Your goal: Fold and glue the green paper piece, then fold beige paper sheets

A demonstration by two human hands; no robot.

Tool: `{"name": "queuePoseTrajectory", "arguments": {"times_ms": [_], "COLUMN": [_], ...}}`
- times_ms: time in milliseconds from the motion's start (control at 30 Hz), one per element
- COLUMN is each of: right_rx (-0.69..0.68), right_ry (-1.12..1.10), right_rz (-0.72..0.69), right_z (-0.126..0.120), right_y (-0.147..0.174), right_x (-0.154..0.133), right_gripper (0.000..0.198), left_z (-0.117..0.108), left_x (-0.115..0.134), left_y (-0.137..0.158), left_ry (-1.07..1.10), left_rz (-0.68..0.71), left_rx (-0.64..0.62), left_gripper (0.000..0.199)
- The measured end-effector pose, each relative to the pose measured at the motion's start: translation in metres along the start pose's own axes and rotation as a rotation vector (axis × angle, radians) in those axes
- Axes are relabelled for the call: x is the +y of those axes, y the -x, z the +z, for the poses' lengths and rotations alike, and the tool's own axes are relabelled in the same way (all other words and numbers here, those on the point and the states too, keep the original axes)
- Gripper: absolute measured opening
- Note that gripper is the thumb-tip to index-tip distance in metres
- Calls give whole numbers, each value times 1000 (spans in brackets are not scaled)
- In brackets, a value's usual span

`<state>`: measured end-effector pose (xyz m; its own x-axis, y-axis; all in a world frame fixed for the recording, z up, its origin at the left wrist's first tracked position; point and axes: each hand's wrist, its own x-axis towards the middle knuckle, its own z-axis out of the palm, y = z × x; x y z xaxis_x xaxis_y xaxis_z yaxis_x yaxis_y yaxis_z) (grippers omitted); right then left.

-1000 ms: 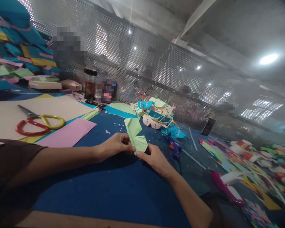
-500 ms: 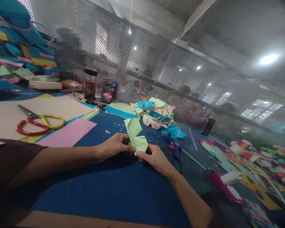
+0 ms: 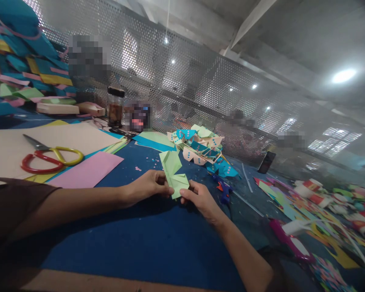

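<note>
A piece of folded light green paper [image 3: 175, 178] is held up over the blue tabletop [image 3: 134, 247], its creased flaps pointing up and to the right. My left hand [image 3: 150, 186] pinches its lower left edge between thumb and fingers. At the lower right corner, my right hand [image 3: 197, 198] grips the same paper with thumb and bent fingers; some of those fingers are hidden. Just beyond the paper lies a heap of folded paper boats [image 3: 200, 146] in blue, cream and green, several with small coloured squares.
Scissors [image 3: 48, 156] with red and yellow handles rest on cream paper sheets [image 3: 69, 138] at left, near a pink sheet [image 3: 93, 168]. A blue glue gun [image 3: 223, 190] lies right of my hands. Behind stand a lidded jar [image 3: 115, 106] and a perforated metal screen [image 3: 182, 77].
My right hand has shifted slightly right along the green paper's lower corner. My left hand and the paper have hardly moved.
</note>
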<state>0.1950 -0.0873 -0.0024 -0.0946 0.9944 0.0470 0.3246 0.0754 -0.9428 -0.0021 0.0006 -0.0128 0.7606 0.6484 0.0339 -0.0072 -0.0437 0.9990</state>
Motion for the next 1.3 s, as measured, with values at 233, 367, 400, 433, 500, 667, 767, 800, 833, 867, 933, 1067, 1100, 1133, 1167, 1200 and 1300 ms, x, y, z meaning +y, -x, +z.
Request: {"name": "queuePoseTrajectory", "arguments": {"times_ms": [233,367,400,433,500,667,767,800,833,867,933,1067,1100,1133,1167,1200,1300], "right_rx": [304,335,331,321,299,291,316,330,341,347,342,316,302,282,261,240,192], "right_ry": [15,-41,-53,-63,-74,-129,-93,-69,-46,-29,-10,27,36,42,47,50,63], "right_rz": [-166,-204,-197,-189,-179,-139,-142,-150,-158,-163,-162,-154,-152,-151,-152,-153,-165], "right_z": [-3,-7,-7,-7,-7,-5,-4,-4,-4,-3,-2,3,4,6,8,10,14], "right_y": [2,1,1,1,1,3,3,3,3,3,3,4,5,5,5,5,6], "right_x": [-7,-8,-7,-7,-7,-11,-13,-13,-13,-13,-14,-16,-16,-17,-17,-17,-18], "right_gripper": [41,40,41,42,42,39,34,33,32,31,30,29,28,28,28,27,25], "left_z": [8,14,16,16,18,22,24,24,24,23,22,21,21,21,21,21,20], "left_x": [6,8,9,10,12,18,21,21,21,21,21,24,25,26,26,26,24], "left_y": [9,15,16,18,20,25,27,26,26,26,25,23,23,22,22,21,20], "left_ry": [8,60,59,50,20,2,7,4,0,-5,-17,-29,-29,-28,-27,-27,-49], "left_rz": [-27,-42,-48,-52,-61,-86,-87,-85,-84,-81,-69,-7,7,17,24,27,28], "left_rx": [-130,-311,-341,-365,-397,-427,-443,-437,-423,-403,-345,-194,-166,-141,-119,-98,-39], "left_gripper": [22,26,26,26,25,33,34,33,32,32,33,36,36,37,37,37,37]}}
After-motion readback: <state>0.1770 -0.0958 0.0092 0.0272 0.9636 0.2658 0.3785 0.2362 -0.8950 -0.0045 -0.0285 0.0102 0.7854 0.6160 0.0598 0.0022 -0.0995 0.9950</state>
